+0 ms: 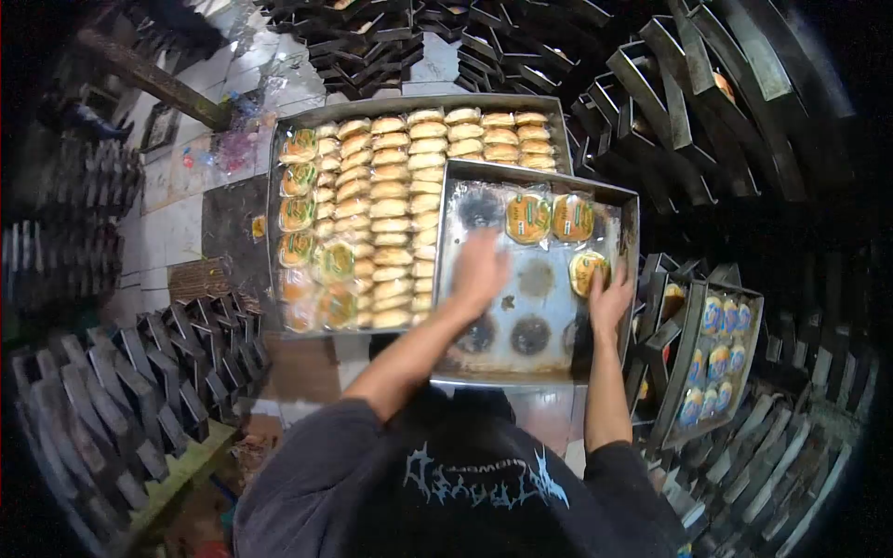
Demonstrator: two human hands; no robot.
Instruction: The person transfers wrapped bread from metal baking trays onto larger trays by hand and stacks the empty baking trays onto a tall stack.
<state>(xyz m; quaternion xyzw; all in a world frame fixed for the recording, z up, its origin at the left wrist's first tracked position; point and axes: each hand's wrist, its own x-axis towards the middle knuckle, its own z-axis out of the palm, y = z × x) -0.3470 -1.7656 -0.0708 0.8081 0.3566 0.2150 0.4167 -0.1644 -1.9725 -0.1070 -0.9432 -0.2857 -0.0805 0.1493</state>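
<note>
Packet (584, 272), face up (roughly round)

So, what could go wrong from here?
The small tray overlaps a corner of the full tray in this view; if it bears on the buns there, some might get crushed. The right hand has a pack by its edge near the small tray's wall, so the wrapper might snag or slip. The left hand, blurred, is close to two other packs and might knock them.
</note>
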